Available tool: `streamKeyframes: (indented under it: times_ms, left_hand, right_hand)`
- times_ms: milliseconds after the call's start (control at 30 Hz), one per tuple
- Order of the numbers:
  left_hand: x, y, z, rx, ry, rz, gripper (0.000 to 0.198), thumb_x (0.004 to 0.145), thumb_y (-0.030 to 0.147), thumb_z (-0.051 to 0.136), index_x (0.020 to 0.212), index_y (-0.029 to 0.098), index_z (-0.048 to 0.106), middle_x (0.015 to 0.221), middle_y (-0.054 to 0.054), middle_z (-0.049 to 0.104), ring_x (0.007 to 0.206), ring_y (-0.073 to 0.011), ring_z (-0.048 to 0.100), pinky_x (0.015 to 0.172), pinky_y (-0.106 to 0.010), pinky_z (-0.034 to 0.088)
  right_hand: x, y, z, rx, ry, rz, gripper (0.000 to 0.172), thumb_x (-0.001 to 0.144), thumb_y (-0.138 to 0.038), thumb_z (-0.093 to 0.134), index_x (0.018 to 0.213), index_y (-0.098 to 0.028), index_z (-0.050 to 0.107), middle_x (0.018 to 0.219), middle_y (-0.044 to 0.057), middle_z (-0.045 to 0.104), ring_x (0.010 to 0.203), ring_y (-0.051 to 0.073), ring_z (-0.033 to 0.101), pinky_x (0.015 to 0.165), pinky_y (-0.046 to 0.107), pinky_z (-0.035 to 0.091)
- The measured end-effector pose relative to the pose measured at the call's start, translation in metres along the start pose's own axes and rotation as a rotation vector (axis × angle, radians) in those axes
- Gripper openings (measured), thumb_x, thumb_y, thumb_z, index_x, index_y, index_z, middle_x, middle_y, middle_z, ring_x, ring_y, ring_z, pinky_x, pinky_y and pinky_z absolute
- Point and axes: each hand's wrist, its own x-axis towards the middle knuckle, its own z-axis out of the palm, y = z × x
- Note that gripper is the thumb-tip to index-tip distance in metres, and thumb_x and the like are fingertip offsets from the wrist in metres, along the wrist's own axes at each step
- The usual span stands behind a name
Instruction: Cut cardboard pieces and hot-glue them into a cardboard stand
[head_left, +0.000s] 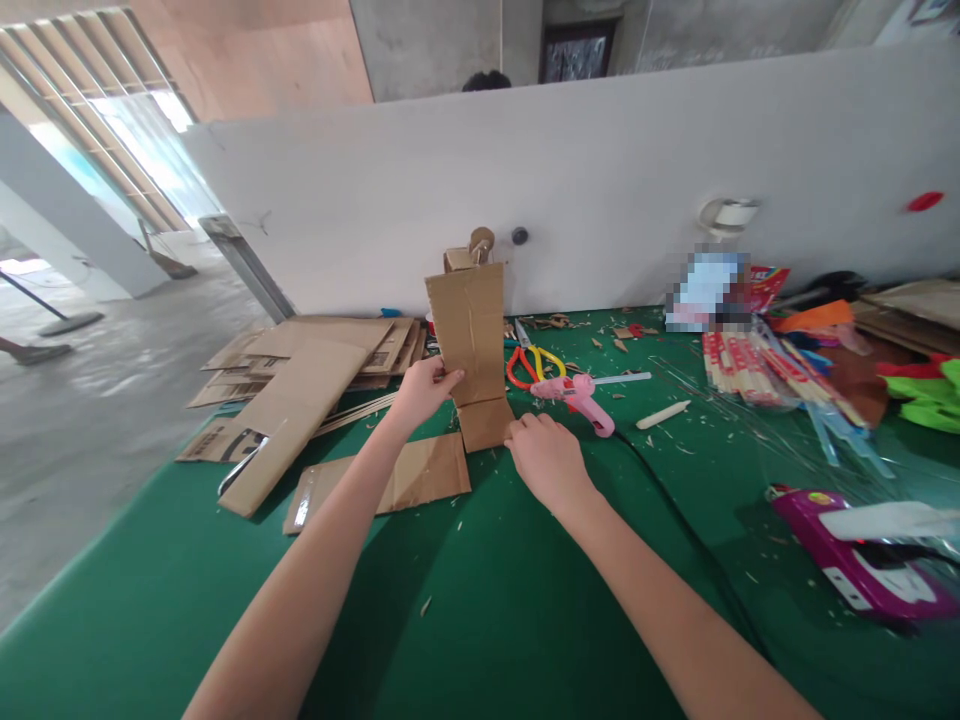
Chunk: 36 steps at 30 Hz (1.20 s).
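Observation:
An upright cardboard piece (472, 340) stands in front of me, creased near its bottom so that a lower flap (484, 425) bends toward me. My left hand (426, 392) grips its left edge, thumb on the front face. At the flap's right corner my right hand (551, 455) has its fingers bent and pressed against the cardboard; the fingertips are partly hidden. A flat cardboard strip (427, 475) lies beneath my left forearm. Just right of the cardboard are scissors (534, 368) with red and yellow handles and a pink glue gun (577, 398) with a glue stick in it.
Cardboard sheets (315, 390) are piled at the left. A white partition (585, 190) borders the back of the green table (420, 640). At the right lie a white stick (664, 414), bundled packets (739, 370) and a purple device (862, 560). The glue gun's black cord (682, 530) runs toward me.

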Motion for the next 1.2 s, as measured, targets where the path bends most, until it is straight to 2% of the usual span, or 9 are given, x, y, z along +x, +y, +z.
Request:
streamKeyframes:
  times_ms: [200, 300, 400, 500, 700, 767, 900, 1133, 1200]
  left_hand:
    - [0.0, 0.0, 0.0, 0.004, 0.008, 0.0, 0.025, 0.079, 0.033, 0.056, 0.092, 0.014, 0.063, 0.088, -0.008, 0.07, 0.079, -0.0224, 0.067, 0.059, -0.031, 0.057]
    - [0.0, -0.002, 0.0, 0.003, 0.0, 0.007, 0.024, 0.078, 0.033, 0.057, 0.09, 0.014, 0.064, 0.086, -0.007, 0.07, 0.078, -0.0222, 0.068, 0.059, -0.031, 0.057]
    - [0.001, -0.003, -0.001, -0.006, -0.008, 0.007, 0.023, 0.078, 0.033, 0.057, 0.089, 0.014, 0.064, 0.087, -0.007, 0.071, 0.077, -0.0215, 0.068, 0.059, -0.03, 0.057]
    - [0.001, -0.004, -0.001, -0.013, -0.006, 0.003, 0.023, 0.078, 0.033, 0.057, 0.089, 0.014, 0.064, 0.086, -0.007, 0.071, 0.077, -0.0216, 0.068, 0.059, -0.03, 0.057]
    - [0.0, 0.0, -0.001, -0.038, -0.011, -0.031, 0.024, 0.078, 0.032, 0.057, 0.092, 0.014, 0.064, 0.091, -0.007, 0.071, 0.081, -0.0218, 0.068, 0.059, -0.029, 0.057]
    - [0.0, 0.002, -0.001, -0.041, -0.006, -0.036, 0.023, 0.078, 0.032, 0.058, 0.092, 0.014, 0.064, 0.091, -0.007, 0.071, 0.081, -0.0218, 0.068, 0.059, -0.029, 0.057]
    - [-0.001, 0.002, 0.001, -0.039, -0.013, -0.017, 0.024, 0.078, 0.032, 0.057, 0.093, 0.014, 0.064, 0.091, -0.007, 0.071, 0.08, -0.0214, 0.068, 0.059, -0.029, 0.057]
    - [-0.001, 0.002, 0.003, -0.053, -0.026, -0.003, 0.026, 0.079, 0.033, 0.057, 0.096, 0.014, 0.065, 0.092, -0.007, 0.071, 0.08, -0.0218, 0.068, 0.06, -0.03, 0.057]
    - [-0.002, 0.004, 0.003, -0.046, -0.025, 0.002, 0.026, 0.079, 0.032, 0.057, 0.096, 0.014, 0.065, 0.093, -0.007, 0.071, 0.081, -0.0216, 0.068, 0.061, -0.03, 0.057]
  right_hand:
    - [-0.006, -0.01, -0.001, 0.029, 0.137, -0.032, 0.024, 0.087, -0.009, 0.042, 0.1, -0.01, 0.062, 0.106, 0.016, 0.061, 0.096, 0.028, 0.055, 0.079, 0.04, 0.045]
    - [-0.01, -0.026, 0.001, 0.165, 0.207, -0.228, 0.033, 0.086, -0.016, 0.048, 0.117, -0.009, 0.055, 0.124, 0.016, 0.055, 0.113, 0.028, 0.049, 0.098, 0.043, 0.038]
    - [-0.012, -0.04, 0.006, 0.257, 0.16, -0.418, 0.048, 0.088, -0.037, 0.053, 0.127, -0.009, 0.05, 0.135, 0.017, 0.049, 0.125, 0.028, 0.041, 0.109, 0.044, 0.027]
    - [-0.013, -0.044, 0.004, 0.237, 0.082, -0.491, 0.042, 0.088, -0.042, 0.055, 0.115, -0.01, 0.059, 0.127, 0.016, 0.056, 0.122, 0.027, 0.046, 0.112, 0.044, 0.024]
    - [-0.021, -0.032, -0.023, 0.204, -0.007, -0.496, 0.023, 0.081, -0.026, 0.058, 0.097, -0.01, 0.064, 0.094, 0.011, 0.065, 0.098, 0.024, 0.057, 0.112, 0.043, 0.023]
    - [-0.025, -0.03, -0.025, 0.234, -0.035, -0.496, 0.032, 0.077, -0.034, 0.063, 0.1, -0.011, 0.063, 0.098, 0.012, 0.064, 0.102, 0.026, 0.056, 0.111, 0.045, 0.023]
    - [-0.028, -0.029, -0.018, 0.338, -0.067, -0.498, 0.064, 0.069, -0.059, 0.068, 0.111, -0.013, 0.059, 0.133, 0.019, 0.048, 0.126, 0.032, 0.04, 0.108, 0.046, 0.029]
    - [-0.028, -0.032, -0.021, 0.345, -0.045, -0.543, 0.051, 0.07, -0.049, 0.073, 0.103, -0.012, 0.06, 0.108, 0.012, 0.06, 0.11, 0.027, 0.051, 0.108, 0.044, 0.029]
    - [-0.03, -0.034, -0.025, 0.323, -0.04, -0.557, 0.048, 0.073, -0.048, 0.071, 0.103, -0.012, 0.061, 0.106, 0.012, 0.06, 0.108, 0.027, 0.052, 0.103, 0.043, 0.034]
